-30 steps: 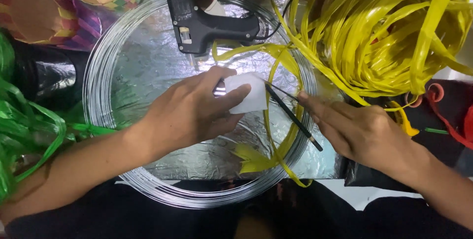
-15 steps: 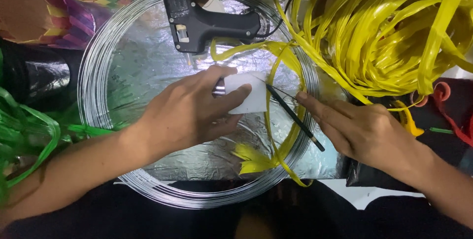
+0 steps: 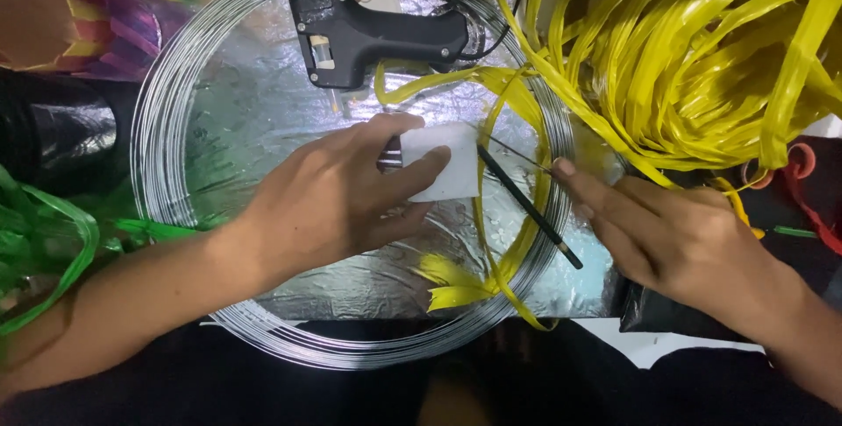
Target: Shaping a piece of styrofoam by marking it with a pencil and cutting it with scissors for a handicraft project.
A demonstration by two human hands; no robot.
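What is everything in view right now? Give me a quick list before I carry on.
white block: one, white, centre of the foil, under the left fingertips
thin stick: one, black, slanted beside the block, by the right fingers
plastic strip bundle: one big tangle, yellow, upper right, a few strands trailing across the foil
glue gun: one, black, top centre
wire coil: one, silver, ringing the foil
foil sheet: one, silver, crinkled, inside the coil
green strips: several, green, left edge
woven items: two, multicoloured, top left
red loop: one, red, right edge
left hand: one, resting on the white block
right hand: one, fingers pointing at the stick
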